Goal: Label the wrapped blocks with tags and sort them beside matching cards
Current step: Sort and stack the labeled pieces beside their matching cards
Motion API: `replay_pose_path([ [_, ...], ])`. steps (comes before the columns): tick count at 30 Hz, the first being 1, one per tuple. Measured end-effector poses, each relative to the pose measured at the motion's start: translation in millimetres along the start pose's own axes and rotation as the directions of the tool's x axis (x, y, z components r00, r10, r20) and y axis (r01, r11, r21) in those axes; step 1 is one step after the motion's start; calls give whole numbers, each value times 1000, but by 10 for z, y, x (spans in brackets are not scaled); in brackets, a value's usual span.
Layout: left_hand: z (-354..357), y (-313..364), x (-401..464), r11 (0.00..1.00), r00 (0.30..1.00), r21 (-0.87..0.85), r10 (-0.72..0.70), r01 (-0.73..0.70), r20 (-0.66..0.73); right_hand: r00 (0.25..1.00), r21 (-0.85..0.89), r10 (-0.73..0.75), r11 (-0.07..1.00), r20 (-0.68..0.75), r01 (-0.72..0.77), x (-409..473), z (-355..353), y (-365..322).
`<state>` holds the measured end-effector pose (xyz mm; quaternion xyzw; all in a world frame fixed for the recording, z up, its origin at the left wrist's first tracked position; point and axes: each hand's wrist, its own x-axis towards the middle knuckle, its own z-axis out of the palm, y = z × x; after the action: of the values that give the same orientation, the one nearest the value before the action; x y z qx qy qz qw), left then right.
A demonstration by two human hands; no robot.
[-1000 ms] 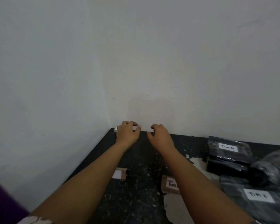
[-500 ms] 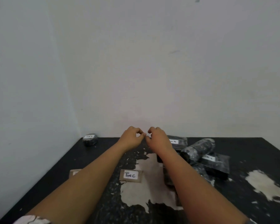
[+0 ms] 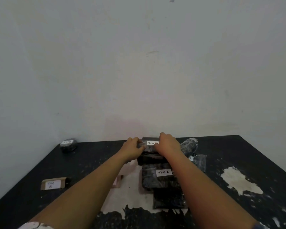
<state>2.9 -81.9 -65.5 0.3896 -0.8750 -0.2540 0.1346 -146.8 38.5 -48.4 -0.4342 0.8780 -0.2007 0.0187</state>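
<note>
Holding the top wrapped block [image 3: 149, 146] with both hands, I am at the sorting step. My left hand [image 3: 133, 149] grips its left end and my right hand [image 3: 168, 144] curls over its right end. It sits on a pile of other blocks at 12 o'clock on the table [image 3: 238, 149], close to the wall [image 3: 139, 63].

Its white tag [image 3: 151, 143] starts with "Tim", but my right hand hides the last letter. I think I must lift it, read that letter, and carry it to the card that matches.

A brown card [image 3: 54, 183] marked "B" lies at 9 o'clock. 1 small round bundle [image 3: 68, 145] with a tag waits at 10 o'clock in the corner. Another block [image 3: 158, 176] marked "Tim C" lies flat just below the pile.

The blocks are dark, boxy and wrapped in shiny, crinkly plastic, so they could slip. The table is black with chipped pale patches.
</note>
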Motion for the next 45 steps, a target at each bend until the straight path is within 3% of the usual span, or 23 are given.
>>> replay_pose_path([
  [4, 122, -43, 130, 999, 1000, 27, -27, 27, 14, 998, -15, 60, 998, -4, -60, 92, 20, 33],
  [11, 370, -198, 368, 991, 994, -76, -109, 108, -7, 990, -29, 141, 989, -29, -142, 161, 212, 51],
  [18, 456, -190, 353, 991, 990, -94, -105, 96, -98, 983, -8, 182, 983, -14, -182, 209, 250, 41],
  [23, 418, -173, 300, 959, 973, -272, -135, 80, -188, 981, 199, 157, 971, -115, -132, 215, 246, 60],
  [27, 330, -141, 249, 817, 957, -566, -243, 112, -161, 965, 524, 193, 848, -176, -74, 276, 155, 57],
  [29, 246, -131, 208, 781, 950, -617, -256, 94, -180, 962, 649, 216, 759, -165, -59, 277, 107, 27],
  [34, -40, -213, 44, 819, 941, -573, -225, 41, -254, 961, 822, 233, 570, -149, -11, 243, 51, -119],
  [40, -451, -637, -159, 890, 926, -456, -182, 12, -330, 970, 887, 201, 461, -140, 33, 200, 176, -480],
  [45, -839, -1175, -352, 937, 914, -340, -201, 76, -352, 986, 892, 124, 450, -110, 43, 184, 399, -984],
])
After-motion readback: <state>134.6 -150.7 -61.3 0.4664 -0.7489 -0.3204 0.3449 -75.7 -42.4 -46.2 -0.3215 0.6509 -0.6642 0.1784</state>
